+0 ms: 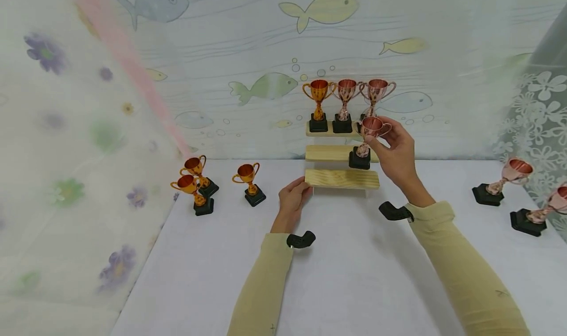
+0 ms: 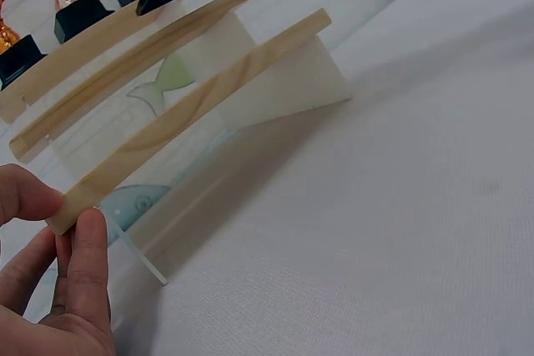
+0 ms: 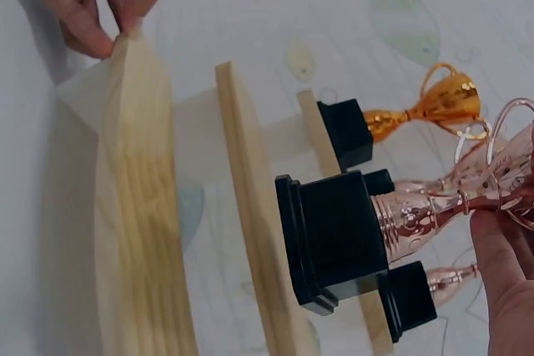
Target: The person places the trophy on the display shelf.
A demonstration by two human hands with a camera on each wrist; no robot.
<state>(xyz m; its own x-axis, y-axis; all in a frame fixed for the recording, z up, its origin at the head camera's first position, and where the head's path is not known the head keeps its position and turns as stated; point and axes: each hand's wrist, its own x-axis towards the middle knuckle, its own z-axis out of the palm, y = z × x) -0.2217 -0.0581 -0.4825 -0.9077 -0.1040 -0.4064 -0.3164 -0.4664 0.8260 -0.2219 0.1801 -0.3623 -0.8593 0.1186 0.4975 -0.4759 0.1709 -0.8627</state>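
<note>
A three-step stand with wooden planks (image 1: 342,179) and clear side panels stands at the back of the table. My left hand (image 1: 292,199) pinches the left end of its lowest plank between thumb and fingers. In my right hand (image 1: 397,159) is a rose-gold trophy cup (image 3: 409,218) with a black base, gripped by its upper part. That base overlaps the right part of the middle plank (image 1: 325,153) in the head view. Along the top plank stand a gold trophy (image 1: 319,92) at the left and two rose-gold trophies, one in the middle (image 1: 346,91) and one at the right (image 1: 378,88).
On the table's left side stand three gold trophies, one (image 1: 251,177) nearer the stand and two (image 1: 195,168) close together. Two rose-gold trophies (image 1: 505,178) are at the far right. A fish-print curtain (image 1: 248,45) hangs right behind the stand.
</note>
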